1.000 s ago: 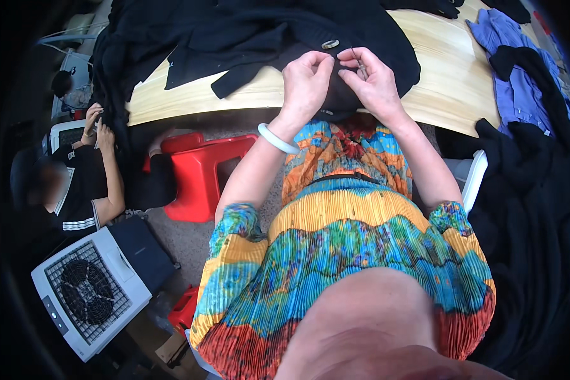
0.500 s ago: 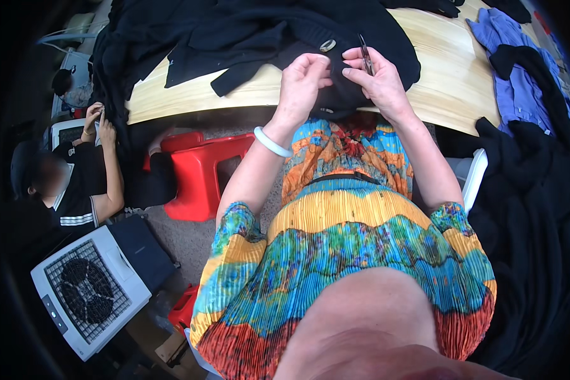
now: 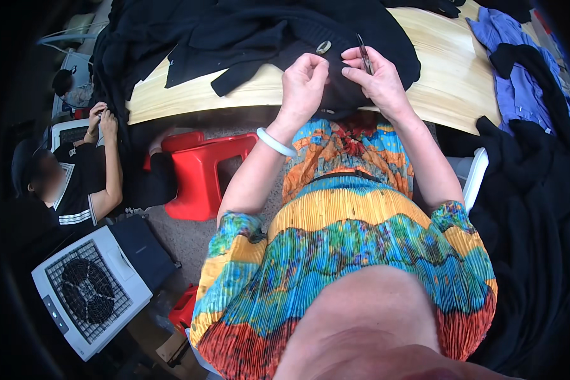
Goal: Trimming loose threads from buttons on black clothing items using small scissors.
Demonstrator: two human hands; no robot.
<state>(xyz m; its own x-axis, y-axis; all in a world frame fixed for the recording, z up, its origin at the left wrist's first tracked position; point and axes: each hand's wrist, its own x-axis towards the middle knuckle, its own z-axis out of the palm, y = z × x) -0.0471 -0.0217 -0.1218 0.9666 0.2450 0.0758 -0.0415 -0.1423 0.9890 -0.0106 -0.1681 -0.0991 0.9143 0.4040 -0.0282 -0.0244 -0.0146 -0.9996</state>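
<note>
My left hand [image 3: 305, 85] is closed in a pinch, thumb against forefinger, above black knit cloth [image 3: 247, 38] on the table. What it pinches, if anything, is too small to tell. Just past its fingertips shows a small pale ring-shaped piece [image 3: 323, 47]; I cannot tell whether it lies on the cloth or hangs from the hand. A short gap to the right, my right hand [image 3: 381, 76] is wrapped round a slender dark metal tool [image 3: 365, 53], its pointed end up and away from me. The tool's exact kind is unclear. Black cloth also hangs over the table edge below both hands.
The pale wooden table [image 3: 449, 82] curves across the far side. Blue-violet garments [image 3: 519, 82] and more black cloth [image 3: 525, 221] lie at the right. Left of me stand a red stool [image 3: 193, 180] and a grey fan unit [image 3: 90, 288]. Another person [image 3: 85, 171] sits at far left, hands raised.
My left hand has tightened its fingers and turned slightly. The ring-shaped piece has shifted a little left and tilted. My right hand and its tool have hardly moved.
</note>
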